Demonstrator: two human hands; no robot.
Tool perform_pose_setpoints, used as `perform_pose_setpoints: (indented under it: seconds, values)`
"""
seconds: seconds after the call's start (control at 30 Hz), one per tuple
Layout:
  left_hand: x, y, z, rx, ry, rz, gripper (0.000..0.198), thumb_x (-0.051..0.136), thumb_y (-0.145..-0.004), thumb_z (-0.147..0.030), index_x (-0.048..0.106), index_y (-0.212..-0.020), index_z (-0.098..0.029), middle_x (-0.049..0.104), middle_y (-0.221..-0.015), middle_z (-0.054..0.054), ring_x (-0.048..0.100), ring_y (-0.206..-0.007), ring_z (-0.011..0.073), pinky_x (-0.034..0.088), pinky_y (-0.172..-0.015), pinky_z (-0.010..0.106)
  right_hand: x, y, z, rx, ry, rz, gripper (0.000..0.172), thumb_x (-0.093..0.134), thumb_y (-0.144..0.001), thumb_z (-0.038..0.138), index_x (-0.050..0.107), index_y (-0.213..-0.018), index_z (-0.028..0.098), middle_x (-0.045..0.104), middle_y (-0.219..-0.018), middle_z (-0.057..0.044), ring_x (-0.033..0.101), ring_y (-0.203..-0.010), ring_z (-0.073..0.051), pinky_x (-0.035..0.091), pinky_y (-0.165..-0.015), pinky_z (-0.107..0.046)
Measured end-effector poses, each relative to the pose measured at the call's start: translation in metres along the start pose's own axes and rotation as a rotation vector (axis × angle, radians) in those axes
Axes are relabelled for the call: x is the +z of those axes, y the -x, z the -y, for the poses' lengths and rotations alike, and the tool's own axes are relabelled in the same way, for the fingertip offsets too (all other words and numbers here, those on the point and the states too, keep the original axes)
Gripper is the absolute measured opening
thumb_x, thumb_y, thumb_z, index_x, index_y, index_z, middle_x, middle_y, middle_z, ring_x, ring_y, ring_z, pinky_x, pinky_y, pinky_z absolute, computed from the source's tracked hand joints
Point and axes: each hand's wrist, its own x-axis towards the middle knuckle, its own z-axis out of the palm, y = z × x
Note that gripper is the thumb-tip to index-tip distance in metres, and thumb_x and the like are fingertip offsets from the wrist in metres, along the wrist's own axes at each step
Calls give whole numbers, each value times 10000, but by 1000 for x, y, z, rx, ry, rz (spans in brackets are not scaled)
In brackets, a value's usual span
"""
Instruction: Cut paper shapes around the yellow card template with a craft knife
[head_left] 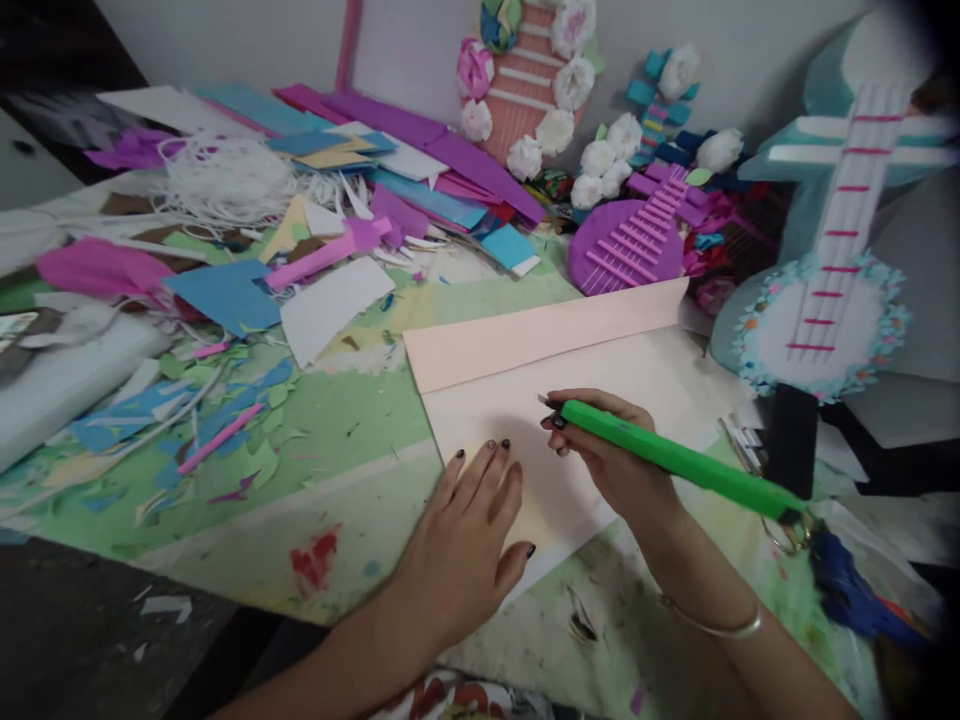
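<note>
My left hand [469, 535] lies flat with fingers spread on a large white sheet [637, 375], pressing its lower left part. In my right hand [619, 450] is a green utility knife [682, 462], pinched near its dark front end. Its tip points left and hangs just over the sheet; whether it touches, I cannot tell. Along the sheet's far edge runs a pale pink strip [540, 335], and how the two are joined does not show.
Coloured paper scraps [225, 300] and tangled white cord [225, 180] cover the table's left. Behind the sheet lean a purple paper instrument [626, 245] and a pink one with white flowers [525, 90]. A pale blue model [832, 310] stands right, near a black phone-like slab [791, 440] and blue-handled scissors [855, 585].
</note>
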Motion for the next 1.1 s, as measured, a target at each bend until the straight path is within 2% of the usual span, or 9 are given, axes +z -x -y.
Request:
perform_pose_setpoints:
  seconds: [0.13,0.3,0.43,0.53,0.6,0.7,0.8,0.9,1.1]
  values:
    - [0,0,-1,-13,22,0,598,343,-989,-490,380,-1450,-110,315,-1554,156,218,-1455,295,148,-1170,480,14,-26,0,152,-8,119,282,829,-644,173,740,-912,160,739,-752,-46,686,-628,-133,570,-609,-239]
    - [-2,-1,-1,-6,34,6,578,339,-990,-481,407,-1426,-108,311,-1554,161,219,-1452,305,121,-1168,487,24,-44,0,191,1,206,303,839,-618,261,736,-885,161,733,-760,-50,681,-662,-159,577,-644,-286]
    - [-4,-2,1,-9,38,12,575,331,-996,-475,398,-1434,-108,319,-1551,158,215,-1455,302,105,-1167,478,22,-48,-10,145,-32,164,311,739,-699,447,718,-831,167,715,-708,-57,637,-589,-165,529,-550,-295]
    - [-5,-2,2,-10,36,9,573,327,-997,-482,397,-1435,-119,330,-1547,150,227,-1452,294,105,-1165,472,20,-46,-23,65,-13,21,219,709,-720,393,696,-732,175,702,-700,-45,570,-533,-133,467,-491,-267]
    - [-5,-2,2,-8,30,-1,574,327,-995,-488,400,-1432,-122,346,-1539,151,243,-1446,289,102,-1163,468,19,-43,-30,28,17,0,160,683,-744,333,719,-738,178,709,-754,-41,548,-541,-114,439,-481,-247]
    - [-4,0,1,-7,26,-2,576,324,-995,-493,395,-1434,-128,357,-1535,145,244,-1445,285,100,-1162,465,18,-40,-35,18,24,18,188,685,-779,370,751,-819,199,648,-646,-7,482,-491,-92,362,-423,-220]
    - [-3,0,0,-15,24,9,580,327,-993,-497,388,-1440,-132,352,-1537,143,231,-1450,289,103,-1162,470,16,-41,-36,36,18,59,352,717,-754,500,741,-967,220,589,-567,13,420,-436,-91,270,-364,-220]
    - [-4,0,0,-9,25,18,581,335,-992,-495,389,-1440,-129,357,-1532,154,248,-1443,294,109,-1161,472,12,-43,-37,53,17,129,490,748,-715,534,703,-1095,228,609,-576,12,396,-402,-91,271,-359,-234]
    - [-3,-1,0,-2,17,11,581,335,-991,-491,399,-1433,-120,371,-1522,165,270,-1434,305,110,-1163,473,8,-37,-29,-9,117,199,369,760,-729,448,754,-1025,228,600,-574,7,423,-445,-105,326,-414,-255]
